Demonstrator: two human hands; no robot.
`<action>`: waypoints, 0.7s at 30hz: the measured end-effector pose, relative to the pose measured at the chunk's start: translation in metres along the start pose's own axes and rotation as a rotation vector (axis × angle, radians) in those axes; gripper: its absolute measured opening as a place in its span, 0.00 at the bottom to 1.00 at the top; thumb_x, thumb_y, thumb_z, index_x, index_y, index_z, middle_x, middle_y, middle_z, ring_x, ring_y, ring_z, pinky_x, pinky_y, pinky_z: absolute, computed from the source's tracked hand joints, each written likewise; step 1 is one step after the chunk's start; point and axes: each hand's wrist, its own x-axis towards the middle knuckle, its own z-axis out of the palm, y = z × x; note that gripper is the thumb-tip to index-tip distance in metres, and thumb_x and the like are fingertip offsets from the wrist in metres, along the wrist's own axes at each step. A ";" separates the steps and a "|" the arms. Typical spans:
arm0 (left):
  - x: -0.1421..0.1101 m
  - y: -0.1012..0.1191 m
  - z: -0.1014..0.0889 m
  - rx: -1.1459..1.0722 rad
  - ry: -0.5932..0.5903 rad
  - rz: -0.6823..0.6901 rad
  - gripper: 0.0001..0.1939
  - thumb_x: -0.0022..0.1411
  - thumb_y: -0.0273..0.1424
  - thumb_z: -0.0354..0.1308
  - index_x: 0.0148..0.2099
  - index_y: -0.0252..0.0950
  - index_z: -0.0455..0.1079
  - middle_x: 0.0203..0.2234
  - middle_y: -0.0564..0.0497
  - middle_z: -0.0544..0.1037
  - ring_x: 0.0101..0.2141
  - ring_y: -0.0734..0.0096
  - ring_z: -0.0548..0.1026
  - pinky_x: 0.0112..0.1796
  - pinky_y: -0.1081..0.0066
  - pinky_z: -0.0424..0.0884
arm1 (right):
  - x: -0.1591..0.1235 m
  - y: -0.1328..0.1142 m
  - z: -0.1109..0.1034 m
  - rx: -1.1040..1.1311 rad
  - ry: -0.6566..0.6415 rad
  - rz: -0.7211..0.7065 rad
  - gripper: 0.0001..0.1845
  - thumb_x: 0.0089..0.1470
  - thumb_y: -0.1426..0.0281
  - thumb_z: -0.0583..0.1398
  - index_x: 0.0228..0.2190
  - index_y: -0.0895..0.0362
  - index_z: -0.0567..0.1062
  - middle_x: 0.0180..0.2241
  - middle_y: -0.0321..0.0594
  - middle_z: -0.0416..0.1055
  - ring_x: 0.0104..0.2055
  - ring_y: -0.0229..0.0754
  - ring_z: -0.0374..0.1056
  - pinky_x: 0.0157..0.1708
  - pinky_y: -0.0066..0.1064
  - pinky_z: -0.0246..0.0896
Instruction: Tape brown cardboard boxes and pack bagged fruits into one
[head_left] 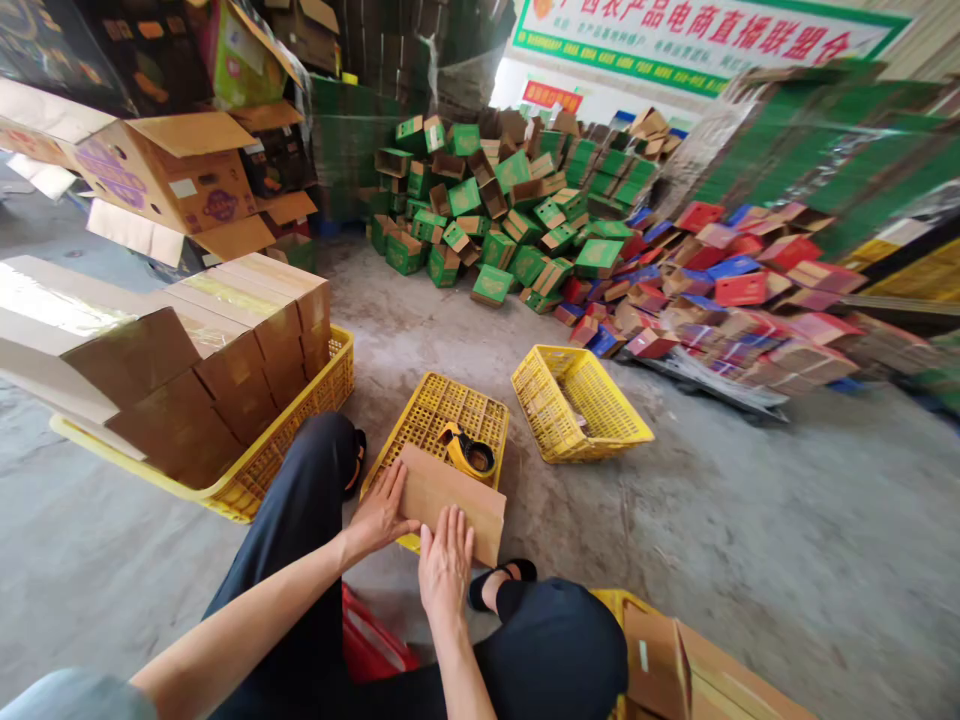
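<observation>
A small brown cardboard box lies on an upturned yellow plastic crate between my knees. My left hand rests on the box's left end with its fingers stretched out. Flat against the near side of the box, my right hand has its fingers extended upward. Neither hand is wrapped around anything. Just behind the box, a yellow tape dispenser sits on the crate's lattice surface. The underside of the box is hidden.
At left, a yellow crate holds several brown boxes. Another yellow crate stands right of centre. Brown cardboard lies in a crate at lower right. Piles of green boxes and red and blue boxes lie behind.
</observation>
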 end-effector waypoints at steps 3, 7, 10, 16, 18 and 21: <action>-0.002 0.002 -0.003 0.045 -0.049 0.044 0.57 0.61 0.62 0.56 0.76 0.28 0.45 0.73 0.27 0.44 0.72 0.35 0.45 0.65 0.43 0.55 | 0.000 -0.010 0.002 0.033 0.027 -0.058 0.35 0.73 0.58 0.42 0.62 0.72 0.70 0.64 0.65 0.65 0.68 0.60 0.61 0.67 0.54 0.51; -0.007 0.015 -0.003 0.125 -0.124 0.123 0.48 0.63 0.52 0.60 0.76 0.38 0.49 0.74 0.36 0.45 0.72 0.40 0.46 0.68 0.41 0.43 | 0.006 -0.020 0.004 0.126 0.024 -0.134 0.33 0.74 0.59 0.42 0.63 0.68 0.69 0.64 0.60 0.66 0.68 0.56 0.61 0.66 0.50 0.55; -0.009 0.021 -0.004 0.142 -0.132 0.154 0.46 0.65 0.52 0.58 0.77 0.41 0.47 0.74 0.40 0.46 0.72 0.45 0.47 0.68 0.42 0.39 | 0.012 -0.021 0.004 0.181 0.003 -0.110 0.32 0.74 0.60 0.41 0.64 0.65 0.69 0.64 0.57 0.67 0.68 0.53 0.61 0.66 0.48 0.56; -0.007 0.016 -0.010 0.111 -0.143 0.154 0.54 0.57 0.64 0.59 0.76 0.42 0.50 0.74 0.41 0.49 0.71 0.44 0.52 0.68 0.45 0.45 | 0.021 0.005 0.007 0.149 -0.012 0.041 0.36 0.73 0.55 0.39 0.65 0.66 0.67 0.66 0.58 0.63 0.70 0.55 0.57 0.67 0.49 0.54; -0.007 0.015 -0.011 0.088 -0.112 0.136 0.54 0.58 0.65 0.56 0.76 0.42 0.50 0.74 0.41 0.50 0.71 0.43 0.52 0.68 0.46 0.44 | 0.022 0.018 0.007 0.119 0.006 0.132 0.40 0.72 0.52 0.38 0.65 0.69 0.66 0.66 0.60 0.62 0.71 0.58 0.56 0.67 0.52 0.53; -0.008 0.015 -0.012 0.041 -0.054 0.097 0.50 0.63 0.64 0.51 0.76 0.40 0.49 0.73 0.41 0.51 0.71 0.45 0.52 0.69 0.47 0.43 | 0.022 0.037 0.006 0.119 0.029 0.288 0.46 0.71 0.49 0.34 0.65 0.73 0.65 0.67 0.64 0.60 0.71 0.62 0.53 0.67 0.56 0.50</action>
